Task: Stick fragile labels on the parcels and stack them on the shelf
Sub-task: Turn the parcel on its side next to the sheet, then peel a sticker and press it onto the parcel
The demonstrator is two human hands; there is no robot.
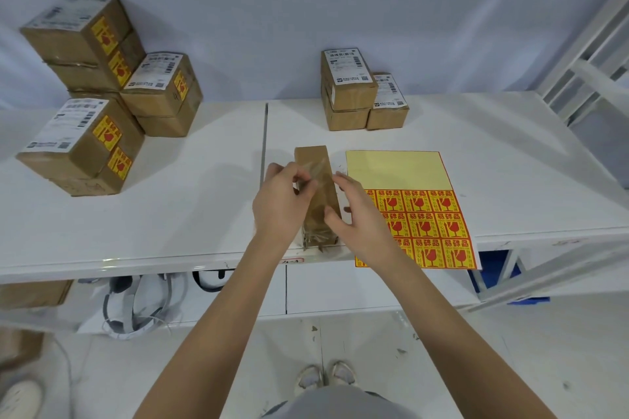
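A brown cardboard parcel stands on edge near the front of the white shelf. My left hand grips its left side, fingers curled over the top edge. My right hand holds its right side, thumb on the near face. Just to the right lies a sheet of yellow-and-red fragile labels, its upper part peeled bare. No label shows on the parcel face towards me.
Several labelled parcels are stacked at the back left. Three unlabelled parcels stand at the back centre-right. A white rack frame rises at the right. Below the shelf lie cables and a blue bin.
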